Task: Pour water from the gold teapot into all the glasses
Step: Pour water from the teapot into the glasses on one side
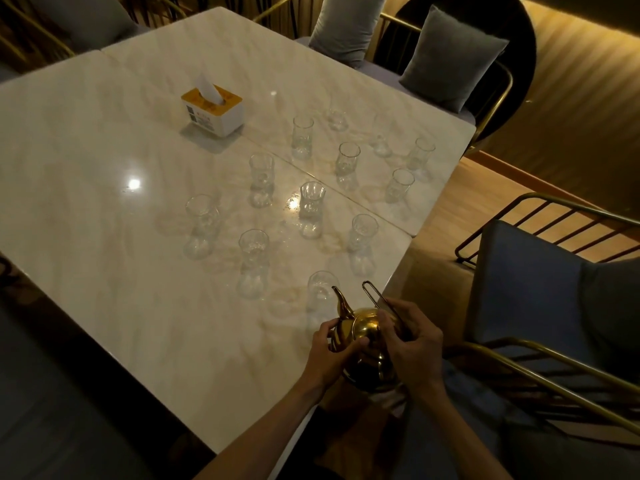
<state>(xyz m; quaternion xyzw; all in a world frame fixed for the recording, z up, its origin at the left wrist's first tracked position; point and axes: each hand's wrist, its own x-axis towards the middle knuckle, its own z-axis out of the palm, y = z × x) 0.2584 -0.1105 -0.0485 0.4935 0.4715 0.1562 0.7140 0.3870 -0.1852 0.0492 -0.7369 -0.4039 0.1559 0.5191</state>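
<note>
Gold teapot (363,336): held above the near corner of the table (104,168), tilted, spout (341,299) pointing away from the person. Wire handle (372,292) stands up just beyond the grip.

Left hand (327,355): grip curled round the spout side of the pot body, thumb across the front.

Right hand (414,344): grip closed on the handle side, fingers wrapped over the lid area and the base of the wire handle.

Nearest glass (322,289): clear, upright, directly beyond the spout, just ahead of the left-hand grip. Whether spout and rim touch cannot be told.

Further glasses: clear, upright, scattered across the table beyond the grip, among them one ahead and left (252,263), one ahead and right (362,242), one in the middle (311,207) and one far left (202,225). Water level in any of them cannot be told in the dim light.

Tissue box (213,110): white with yellow top, a tissue sticking up, well beyond the grip and to the left.

Cushioned chair (519,289): gold-coloured frame, right of the grip.
</note>
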